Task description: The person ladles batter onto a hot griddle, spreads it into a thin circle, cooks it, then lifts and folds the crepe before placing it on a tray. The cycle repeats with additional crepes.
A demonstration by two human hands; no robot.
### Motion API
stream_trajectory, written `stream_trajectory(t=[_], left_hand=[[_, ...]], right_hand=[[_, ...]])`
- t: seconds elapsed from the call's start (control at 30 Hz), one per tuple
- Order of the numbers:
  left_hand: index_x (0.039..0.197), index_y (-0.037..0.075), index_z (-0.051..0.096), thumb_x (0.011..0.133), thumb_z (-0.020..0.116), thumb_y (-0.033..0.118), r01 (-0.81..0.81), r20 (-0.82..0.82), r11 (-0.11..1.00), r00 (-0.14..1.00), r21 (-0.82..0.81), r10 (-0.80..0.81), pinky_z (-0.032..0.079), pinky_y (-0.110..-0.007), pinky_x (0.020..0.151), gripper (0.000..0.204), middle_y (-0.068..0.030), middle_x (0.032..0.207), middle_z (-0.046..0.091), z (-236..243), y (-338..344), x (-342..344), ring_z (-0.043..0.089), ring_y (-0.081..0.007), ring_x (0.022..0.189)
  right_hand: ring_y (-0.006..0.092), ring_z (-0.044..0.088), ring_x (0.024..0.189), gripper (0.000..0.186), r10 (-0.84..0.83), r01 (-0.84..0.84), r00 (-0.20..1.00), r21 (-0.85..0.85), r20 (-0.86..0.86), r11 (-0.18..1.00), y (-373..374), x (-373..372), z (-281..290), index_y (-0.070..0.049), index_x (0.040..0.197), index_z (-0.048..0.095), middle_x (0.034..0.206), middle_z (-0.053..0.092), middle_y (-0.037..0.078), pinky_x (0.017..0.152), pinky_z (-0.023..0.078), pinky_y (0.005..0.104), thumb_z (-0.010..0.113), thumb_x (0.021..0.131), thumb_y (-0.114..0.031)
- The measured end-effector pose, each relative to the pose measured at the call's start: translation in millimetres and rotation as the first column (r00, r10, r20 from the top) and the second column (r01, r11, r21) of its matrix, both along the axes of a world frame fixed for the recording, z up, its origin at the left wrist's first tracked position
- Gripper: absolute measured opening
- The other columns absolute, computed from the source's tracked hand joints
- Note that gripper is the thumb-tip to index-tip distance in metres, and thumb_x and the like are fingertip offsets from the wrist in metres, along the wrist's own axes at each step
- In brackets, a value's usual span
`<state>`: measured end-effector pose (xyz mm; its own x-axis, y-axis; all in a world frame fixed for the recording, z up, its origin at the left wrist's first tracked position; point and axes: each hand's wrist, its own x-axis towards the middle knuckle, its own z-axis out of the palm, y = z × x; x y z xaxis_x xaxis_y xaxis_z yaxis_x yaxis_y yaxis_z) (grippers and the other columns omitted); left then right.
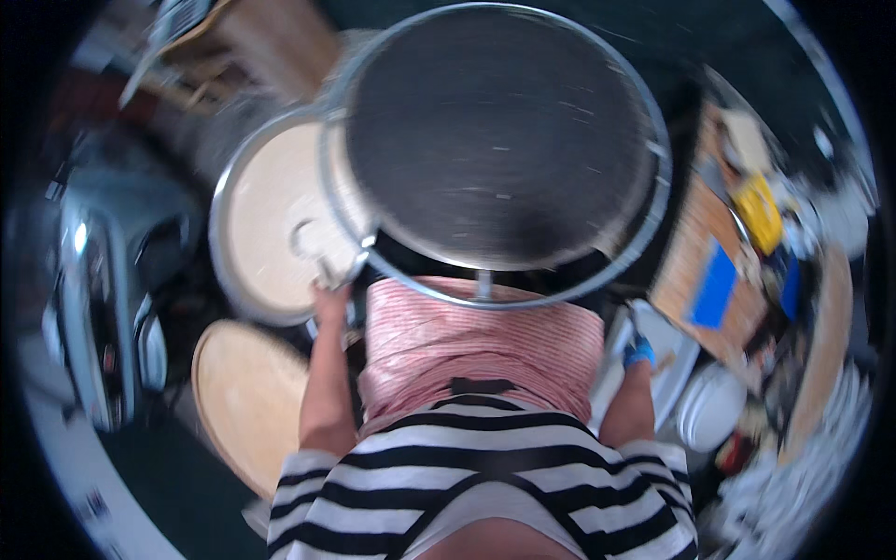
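My left hand (329,301) is at the near right edge of a round, metal-rimmed basin (222,224) with a smooth cream inside. A pale, blurred object (329,273) lies right at its fingertips; whether I grip it cannot be made out. Off to the right, my right hand (639,353) shows bright blue over the fingers, by a white rectangular tray (686,338). Motion blur hides its finger positions. Between and beyond my hands stands a large round dark plate (499,135), encircled by a metal ring (665,177).
A round wooden board (247,397) sits near left. Beyond the basin is brown wooden furniture (280,47); a shiny grey-green machine (98,280) stands far left. At right, a cluttered wooden surface (686,247) holds yellow and blue items, with a round white container (711,406) nearer me.
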<state>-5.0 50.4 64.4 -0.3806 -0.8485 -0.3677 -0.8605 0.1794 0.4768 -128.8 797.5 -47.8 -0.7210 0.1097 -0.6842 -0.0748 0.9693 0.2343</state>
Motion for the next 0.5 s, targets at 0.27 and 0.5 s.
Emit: stream_trajectory(t=[0.27, 0.5], left_hand=[[0.121, 0.002, 0.041, 0.067, 0.073, 0.026, -0.144, 0.115, 0.99, 0.983, -0.009, 0.144, 0.047, -0.039, 0.084, 0.067, -0.0244, 0.105, 0.059, 42, 10, -11, 0.059, -0.0349, 0.098], [0.103, 0.0, 0.049, 0.072, 0.067, 0.015, -0.003, 0.213, 0.996, 0.977, -0.088, 0.022, 0.051, -0.04, 0.07, 0.04, -0.016, 0.077, 0.06, 11, 16, 16, 0.062, -0.0314, 0.075]], right_hand=[[0.0222, 0.055, 0.083, 0.032, -0.805, 0.421, -0.429, -0.697, 0.41, -0.58, 16, 70, 13, -0.005, 0.11, 0.051, 0.095, 0.057, 0.008, 0.073, 0.047, 0.0397, 0.038, 0.088, -0.023], [0.0191, 0.052, 0.073, 0.023, -0.886, 0.66, -0.221, -0.607, 0.407, -0.443, 8, 111, 36, -0.01, 0.103, 0.051, 0.087, 0.054, 0.006, 0.063, 0.045, 0.0357, 0.042, 0.085, -0.022]])
